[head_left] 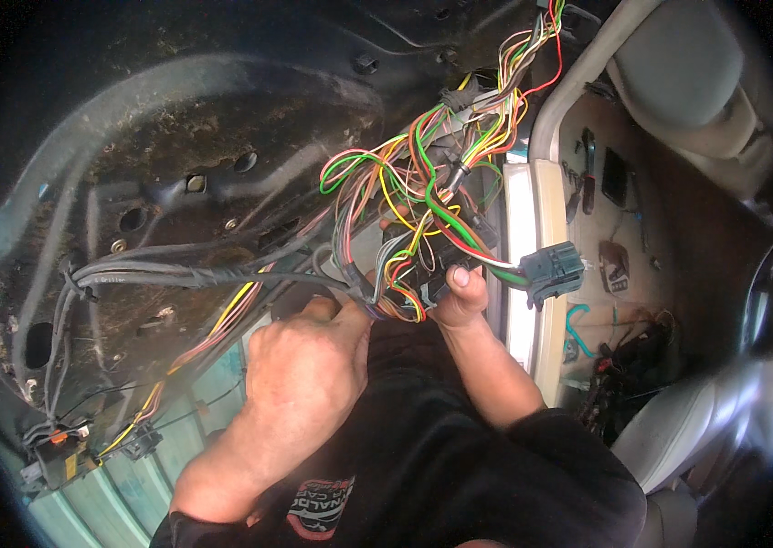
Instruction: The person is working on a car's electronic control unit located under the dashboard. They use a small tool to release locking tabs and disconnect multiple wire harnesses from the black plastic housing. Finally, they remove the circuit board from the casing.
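Note:
My left hand point(304, 365) is closed, its fingertips tucked in at the dark cable bundle point(361, 292) just left of the coloured wires; what exactly it grips is hidden. My right hand point(460, 310) is curled round a dark plastic connector block point(428, 269) among the coloured wire loops point(405, 183), thumb up and fingers mostly hidden behind it. A large dark connector point(551, 272) on a green, red and brown lead hangs just right of my right thumb. Black cables point(158, 274) run leftward across the dark metal panel point(222, 128).
A cream-edged sill point(548, 347) stands right of my hands. Beyond it lie pliers point(587, 173), a black rectangular object point(615, 175) and a teal hook point(578, 329) on a beige floor. Grey seats point(688, 429) are at right. A connector housing point(67, 461) hangs at lower left before corrugated sheeting point(108, 507).

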